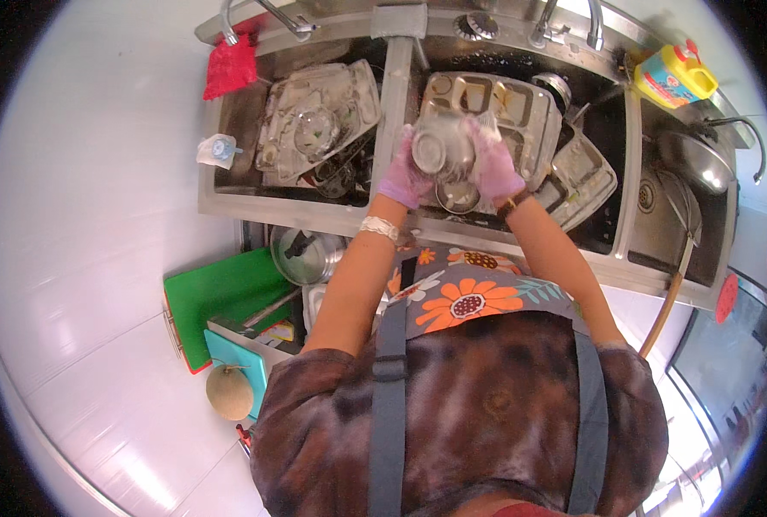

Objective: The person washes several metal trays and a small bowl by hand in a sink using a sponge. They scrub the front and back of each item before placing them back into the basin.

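Observation:
Over the middle sink basin, a metal bowl (442, 153) is tipped with its round base toward me, its outline slightly smeared by motion. My left hand (406, 175), in a pinkish-purple glove, grips its left side. In a matching glove, my right hand (495, 165) is closed against the right side; something pale by its fingertips is too blurred to name. Just beneath lies another small metal bowl (458, 197). Behind my hands rests a soiled compartment tray (528, 108), and a second compartment tray (588, 164) leans at the right of the basin.
In the left basin, dirty trays (362, 90) are piled with a bowl (316, 129) on top. A wok (698, 158) and long-handled ladle (689, 237) occupy the right basin. A yellow jug (674, 76) stands on the rim. Faucets overhang the back; green chopping board (220, 297) lower left.

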A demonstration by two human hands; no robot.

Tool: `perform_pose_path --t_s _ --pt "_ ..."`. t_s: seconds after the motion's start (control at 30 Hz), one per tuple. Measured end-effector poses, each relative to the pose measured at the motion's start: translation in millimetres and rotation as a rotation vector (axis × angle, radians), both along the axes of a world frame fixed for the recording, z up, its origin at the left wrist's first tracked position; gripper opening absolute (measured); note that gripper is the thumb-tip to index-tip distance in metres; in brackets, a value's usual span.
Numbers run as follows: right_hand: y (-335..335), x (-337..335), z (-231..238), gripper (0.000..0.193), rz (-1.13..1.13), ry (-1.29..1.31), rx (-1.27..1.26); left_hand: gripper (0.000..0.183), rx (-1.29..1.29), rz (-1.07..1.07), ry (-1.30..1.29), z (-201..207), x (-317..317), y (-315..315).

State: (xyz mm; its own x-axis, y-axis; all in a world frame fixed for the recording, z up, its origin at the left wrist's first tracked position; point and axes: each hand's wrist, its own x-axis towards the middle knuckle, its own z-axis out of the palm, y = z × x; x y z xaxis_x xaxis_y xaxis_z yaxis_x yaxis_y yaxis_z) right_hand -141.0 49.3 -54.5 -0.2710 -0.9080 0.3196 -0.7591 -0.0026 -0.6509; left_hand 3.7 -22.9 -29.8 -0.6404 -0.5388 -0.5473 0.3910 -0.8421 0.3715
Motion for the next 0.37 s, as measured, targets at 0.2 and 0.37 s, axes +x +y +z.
perform_pose_path --t_s 0.2,0.37 --pt "-20.2 -27.5 -45.2 0.034 -0.007 -0.254 0.527 0.042 -0.581 -0.018 -0.321 44.6 4.2 -38.6" --pt "10.5 -39.9 -149.2 0.062 0.094 0.181 0.406 0.04 -0.995 -0.222 -0.849 54.9 42.8 -97.7"
